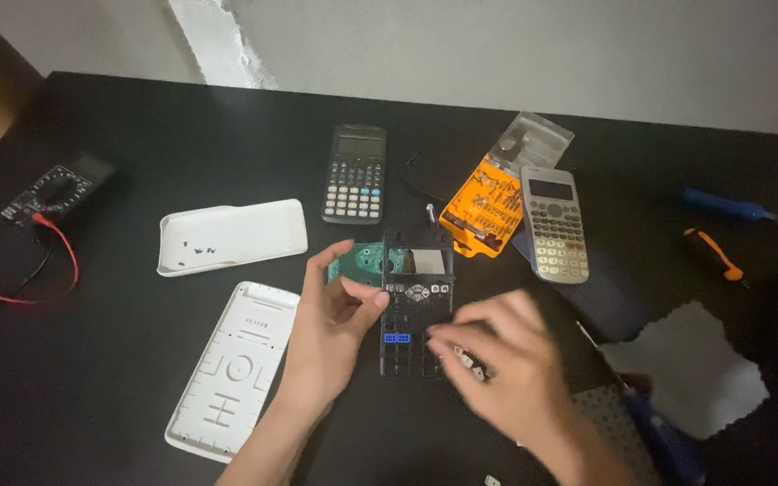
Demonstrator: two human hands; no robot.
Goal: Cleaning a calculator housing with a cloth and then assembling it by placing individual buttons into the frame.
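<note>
Opened calculator front frame [416, 306] lying flat at table [137, 135] centre. Left hand [339, 310] pinching green circuit board [366, 264] at frame's upper-left edge. Right hand [506, 360], blurred, fingertips closed on small grey keys [465, 358]. Advisable: steady frame, seat keys squarely.
</note>
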